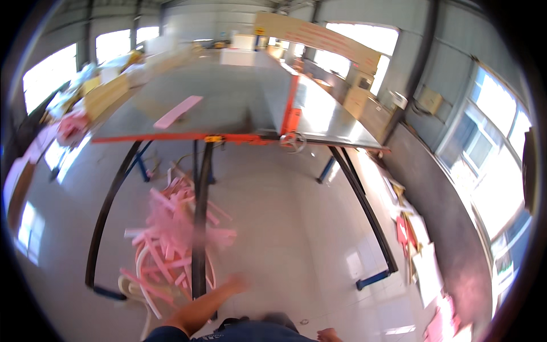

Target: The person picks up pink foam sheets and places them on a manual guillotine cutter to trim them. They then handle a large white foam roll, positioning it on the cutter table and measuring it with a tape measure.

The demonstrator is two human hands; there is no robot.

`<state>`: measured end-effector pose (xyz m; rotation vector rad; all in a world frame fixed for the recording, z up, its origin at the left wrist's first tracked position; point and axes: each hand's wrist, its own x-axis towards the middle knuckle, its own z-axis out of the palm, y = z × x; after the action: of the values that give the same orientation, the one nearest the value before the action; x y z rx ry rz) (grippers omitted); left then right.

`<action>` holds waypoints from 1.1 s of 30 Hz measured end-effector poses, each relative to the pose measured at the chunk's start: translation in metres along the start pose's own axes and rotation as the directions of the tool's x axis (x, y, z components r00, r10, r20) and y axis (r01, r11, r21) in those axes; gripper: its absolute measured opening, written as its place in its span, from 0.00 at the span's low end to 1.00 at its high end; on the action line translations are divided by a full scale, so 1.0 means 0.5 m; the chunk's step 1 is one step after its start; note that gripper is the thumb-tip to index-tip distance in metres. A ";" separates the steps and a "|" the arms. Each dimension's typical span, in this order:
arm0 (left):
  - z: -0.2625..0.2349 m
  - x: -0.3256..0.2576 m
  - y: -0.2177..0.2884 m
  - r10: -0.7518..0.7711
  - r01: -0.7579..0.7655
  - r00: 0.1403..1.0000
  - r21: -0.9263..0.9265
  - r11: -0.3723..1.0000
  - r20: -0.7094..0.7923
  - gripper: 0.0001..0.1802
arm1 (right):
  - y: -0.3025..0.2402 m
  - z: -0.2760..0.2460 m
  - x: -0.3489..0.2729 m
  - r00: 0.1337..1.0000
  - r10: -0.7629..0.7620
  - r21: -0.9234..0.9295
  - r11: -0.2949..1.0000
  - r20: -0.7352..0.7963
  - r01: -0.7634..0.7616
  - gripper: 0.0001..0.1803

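Diagonally, the pink strip [178,112] stretches lengthwise from near-left to far-right.

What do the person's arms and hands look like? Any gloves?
No gloves show. The left hand is bare but blurry, and its forearm is bare up to a dark blue sleeve. The right hand looks bare too, at the picture's edge.

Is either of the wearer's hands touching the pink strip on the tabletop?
No, the pink strip lies on the tabletop, apart from the left hand and right hand.
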<state>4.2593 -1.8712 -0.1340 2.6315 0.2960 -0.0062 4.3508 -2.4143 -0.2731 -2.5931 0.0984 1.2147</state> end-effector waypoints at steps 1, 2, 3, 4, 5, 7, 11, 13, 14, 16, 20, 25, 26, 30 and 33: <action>-0.008 0.074 -0.011 0.145 -0.144 0.984 0.018 0.989 -0.106 0.17 | -0.062 -0.022 -0.003 0.997 0.070 0.105 0.992 0.040 -0.074 0.15; -0.047 0.149 0.034 0.226 -0.227 0.972 -0.015 0.974 -0.057 0.17 | -0.092 -0.045 -0.009 0.985 0.157 0.184 0.968 0.075 -0.168 0.14; -0.129 0.219 0.119 0.312 -0.312 0.950 -0.066 0.948 -0.006 0.18 | -0.109 -0.068 -0.011 0.965 0.241 0.244 0.934 0.107 -0.261 0.14; -0.194 0.288 0.166 0.385 -0.380 0.922 -0.113 0.918 0.028 0.19 | -0.137 -0.087 0.004 0.954 0.272 0.267 0.917 0.129 -0.297 0.14; -0.227 0.363 0.176 0.445 -0.442 0.895 -0.066 0.895 0.037 0.19 | -0.173 -0.123 0.066 0.976 0.185 0.243 0.947 0.118 -0.209 0.14; -0.261 0.513 0.197 0.554 -0.556 0.828 -0.002 0.831 0.091 0.19 | -0.174 -0.165 0.205 0.992 0.047 0.196 0.978 0.117 -0.069 0.15; -0.388 0.743 0.127 0.444 -0.544 0.836 0.378 0.749 0.322 0.18 | -0.466 -0.295 0.427 0.979 0.042 0.059 0.997 0.200 -0.055 0.19; -0.478 0.900 0.098 0.506 -0.548 0.837 0.356 0.757 0.210 0.18 | -0.558 -0.400 0.537 0.945 -0.319 -0.234 0.915 0.076 0.328 0.16; -0.550 0.956 0.121 0.509 -0.525 0.847 0.386 0.758 0.153 0.19 | -0.615 -0.443 0.574 0.944 -0.313 -0.226 0.932 -0.108 0.283 0.16; -0.686 1.040 0.133 0.535 -0.499 0.841 0.499 0.709 0.082 0.21 | -0.746 -0.552 0.631 0.908 -0.246 -0.100 0.969 -0.340 0.225 0.17; -0.848 1.257 0.012 0.468 -0.285 0.858 0.564 0.775 -0.210 0.27 | -1.050 -0.754 0.712 0.825 -0.162 0.160 0.943 -0.542 0.291 0.19; -1.024 1.572 0.025 0.440 -0.244 0.775 0.427 0.870 -0.453 0.32 | -1.165 -0.905 0.884 0.747 -0.182 -0.024 0.976 -0.639 0.217 0.27; -1.046 1.623 0.018 0.460 -0.276 0.749 0.407 0.871 -0.477 0.32 | -1.202 -0.926 0.893 0.799 -0.110 0.087 0.976 -0.591 0.199 0.28; -1.187 1.852 0.028 0.547 -0.384 0.620 0.390 0.837 -0.562 0.32 | -1.455 -1.017 0.876 0.793 -0.037 0.234 0.946 -0.608 0.224 0.32; -1.243 2.047 0.062 0.592 -0.442 0.570 0.395 0.806 -0.570 0.30 | -1.565 -1.108 0.977 0.709 -0.074 0.268 0.894 -0.701 0.359 0.30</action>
<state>5.2353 -1.3923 0.3694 2.7162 -0.3002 1.2127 5.2160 -1.7890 -0.1370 -2.4451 0.1447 0.0819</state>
